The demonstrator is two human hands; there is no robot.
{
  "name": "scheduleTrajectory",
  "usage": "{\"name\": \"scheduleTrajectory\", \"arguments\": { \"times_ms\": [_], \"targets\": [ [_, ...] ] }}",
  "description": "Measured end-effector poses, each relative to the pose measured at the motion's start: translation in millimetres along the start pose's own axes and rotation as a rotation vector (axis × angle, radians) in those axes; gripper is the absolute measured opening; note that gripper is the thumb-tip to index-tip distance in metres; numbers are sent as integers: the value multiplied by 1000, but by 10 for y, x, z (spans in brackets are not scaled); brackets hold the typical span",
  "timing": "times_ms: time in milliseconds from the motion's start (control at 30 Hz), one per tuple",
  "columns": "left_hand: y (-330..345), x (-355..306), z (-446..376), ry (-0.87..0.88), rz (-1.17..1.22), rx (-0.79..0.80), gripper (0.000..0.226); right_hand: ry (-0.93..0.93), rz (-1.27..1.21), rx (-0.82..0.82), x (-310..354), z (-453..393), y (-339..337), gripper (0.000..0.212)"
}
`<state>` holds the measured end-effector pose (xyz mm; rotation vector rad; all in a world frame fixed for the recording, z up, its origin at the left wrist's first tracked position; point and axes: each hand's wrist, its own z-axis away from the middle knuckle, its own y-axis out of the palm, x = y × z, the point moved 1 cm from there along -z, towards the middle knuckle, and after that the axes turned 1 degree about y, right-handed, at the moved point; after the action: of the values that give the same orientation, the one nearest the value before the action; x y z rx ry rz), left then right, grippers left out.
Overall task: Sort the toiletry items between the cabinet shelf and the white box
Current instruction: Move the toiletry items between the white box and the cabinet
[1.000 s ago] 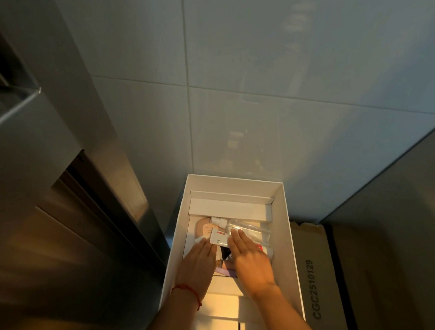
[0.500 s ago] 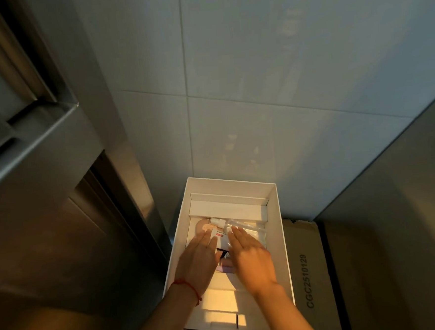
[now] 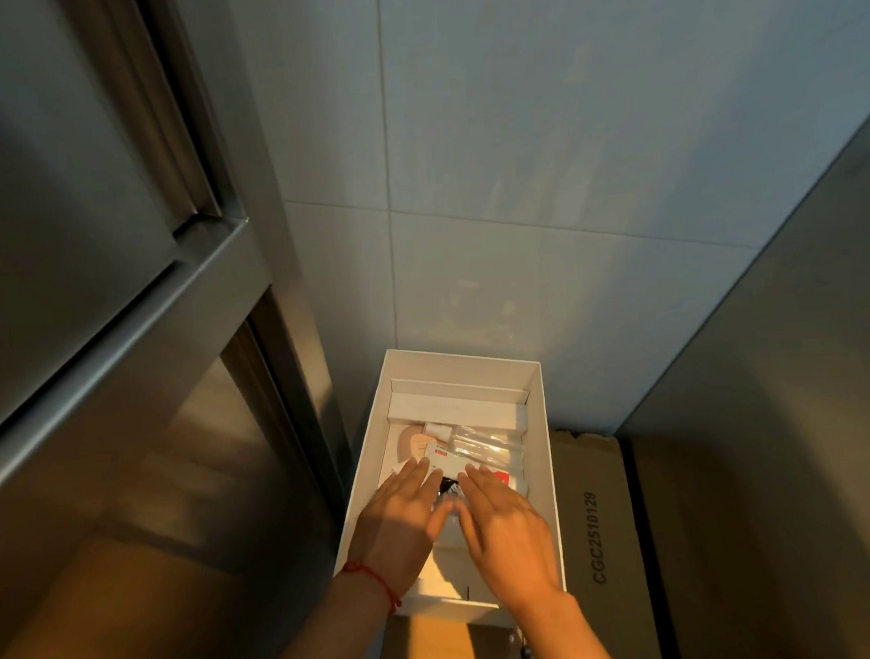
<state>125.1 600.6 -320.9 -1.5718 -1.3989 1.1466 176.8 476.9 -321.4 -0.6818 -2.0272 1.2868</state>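
The open white box [image 3: 543,455] stands against the tiled wall, low in the middle of the head view. Inside it lie a clear plastic bottle with a white cap [image 3: 474,442], a white and red packet [image 3: 452,461], a beige round item [image 3: 414,441] and a small dark item [image 3: 450,484]. My left hand [image 3: 402,517] and my right hand [image 3: 503,517] reach into the box side by side, palms down with fingers straight, over the items. Neither hand holds anything. The items beneath the palms are hidden.
A brown cardboard carton [image 3: 597,539] with printed lettering stands right of the white box. A metal cabinet with sliding doors [image 3: 112,310] fills the left side. A grey panel [image 3: 785,356] rises at the right. A red string circles my left wrist [image 3: 373,578].
The view has tilted up and the box sits lower in the picture. Both hands have drawn back slightly toward me over the items, still flat and apart.
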Motion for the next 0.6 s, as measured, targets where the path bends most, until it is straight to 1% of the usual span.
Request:
{"name": "scheduleTrajectory", "arguments": {
  "times_ms": [33, 67, 100, 133, 167, 200, 233, 333, 433, 467, 500, 567, 600],
  "targets": [
    [-89, -32, 37, -21, 0, 19, 36, -1, -11, -3, 16, 41, -31, 34],
    [-62, -37, 82, -21, -13, 42, 49, -5, -19, -7, 21, 77, -53, 33],
    [-114, -70, 119, -13, -29, 38, 37, -12, -24, -11, 24, 115, -69, 32],
    [-90, -96, 169, 31, -55, 7, 16, -20, -26, -11, 29, 153, -82, 32],
    [-181, -151, 197, 1, -39, 34, 28, -26, -24, -7, 34, 192, -91, 33],
    [-143, -170, 243, 17, -16, 79, 41, -27, -21, -3, 40, 232, -99, 34],
    [-155, -203, 281, -4, 11, 112, 45, -28, -20, -3, 46, 274, -101, 35],
    [-102, -228, 421, 30, -33, 68, 47, -35, -31, -9, 57, 396, -96, 34],
    [-83, -253, 549, 43, -28, 66, 51, -46, -18, -18, 78, 519, -77, 32],
    [-50, -243, 588, 70, -48, 32, 53, -47, -10, -20, 91, 562, -71, 31],
    [-57, -252, 617, 77, -54, 44, 54, -46, -9, -23, 102, 604, -65, 31],
    [-28, -256, 686, 61, -37, 37, 55, -49, -9, -33, 119, 681, -56, 29],
    [15, -243, 720, 66, -30, 8, 55, -56, -8, -36, 128, 715, -55, 29]
  ]
}}
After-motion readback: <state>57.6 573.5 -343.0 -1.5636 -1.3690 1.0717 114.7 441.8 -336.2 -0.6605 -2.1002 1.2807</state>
